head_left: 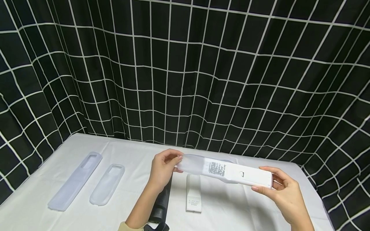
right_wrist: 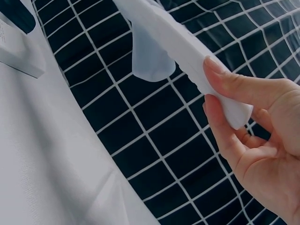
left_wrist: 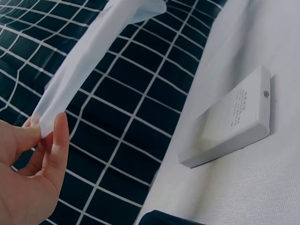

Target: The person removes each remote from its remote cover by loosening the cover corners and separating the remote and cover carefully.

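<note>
A white remote control (head_left: 251,175) is raised above the table, its back with printed text and a battery cover facing up. One half sits inside a translucent silicone sleeve (head_left: 192,163), whose loose edge hangs down in the right wrist view. At the sleeve's far-left end, my left hand (head_left: 163,168) pinches it between thumb and fingers. My right hand (head_left: 284,191) grips the bare end of the remote, thumb on the near edge and fingers on the far one. Below them, a second white remote (left_wrist: 229,122) lies on the table.
Two more translucent sleeves, a long one (head_left: 75,181) and a shorter one (head_left: 107,184), lie on the left of the white-covered table (head_left: 133,154). A long black object (head_left: 162,203) is partly hidden by my left forearm. Behind hangs a black curtain (head_left: 185,73) with white grid lines.
</note>
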The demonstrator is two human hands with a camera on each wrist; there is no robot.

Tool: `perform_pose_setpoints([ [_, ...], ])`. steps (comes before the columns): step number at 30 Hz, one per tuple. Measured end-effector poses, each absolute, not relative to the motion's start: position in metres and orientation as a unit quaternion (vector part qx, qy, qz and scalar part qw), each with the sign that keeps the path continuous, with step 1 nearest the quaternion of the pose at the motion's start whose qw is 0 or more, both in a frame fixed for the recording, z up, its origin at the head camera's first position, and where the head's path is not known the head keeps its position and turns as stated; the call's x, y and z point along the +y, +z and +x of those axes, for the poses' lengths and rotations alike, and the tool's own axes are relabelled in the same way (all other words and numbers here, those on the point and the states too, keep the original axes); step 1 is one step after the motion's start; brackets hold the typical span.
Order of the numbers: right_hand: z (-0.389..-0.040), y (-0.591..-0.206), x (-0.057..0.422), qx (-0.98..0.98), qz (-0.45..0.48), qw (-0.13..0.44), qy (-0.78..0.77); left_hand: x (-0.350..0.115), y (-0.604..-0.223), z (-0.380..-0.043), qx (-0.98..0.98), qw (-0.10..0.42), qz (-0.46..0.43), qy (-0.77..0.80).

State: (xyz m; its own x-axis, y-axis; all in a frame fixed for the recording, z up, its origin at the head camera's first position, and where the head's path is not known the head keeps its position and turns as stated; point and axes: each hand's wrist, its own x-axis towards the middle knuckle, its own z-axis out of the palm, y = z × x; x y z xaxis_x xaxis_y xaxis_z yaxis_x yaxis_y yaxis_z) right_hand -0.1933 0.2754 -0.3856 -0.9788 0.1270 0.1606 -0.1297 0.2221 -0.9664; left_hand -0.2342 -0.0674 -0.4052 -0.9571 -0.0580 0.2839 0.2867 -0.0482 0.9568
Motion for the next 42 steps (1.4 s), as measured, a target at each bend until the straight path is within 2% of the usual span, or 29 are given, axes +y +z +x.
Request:
perform_pose_setpoints([
  [5,-0.194,-0.386,0.277,-0.780,0.002,0.104,0.616,-0.067,-0.406,-0.235,-0.685,0.105,-0.082,-0.716],
  [12,-0.193,-0.388,0.281,-0.802,0.003,0.105,0.589,-0.067,-0.407,-0.234,-0.695,0.035,-0.098,-0.712],
  [18,-0.193,-0.390,0.285,-0.802,0.015,0.109,0.587,-0.067,-0.407,-0.232,-0.704,0.003,-0.114,-0.700],
  [28,-0.191,-0.392,0.287,-0.769,0.057,0.118,0.625,-0.060,-0.409,-0.230,-0.711,-0.025,-0.123,-0.692],
  [42,-0.197,-0.399,0.281,-0.697,0.162,0.144,0.684,-0.052,-0.407,-0.225,-0.727,-0.024,-0.161,-0.667],
])
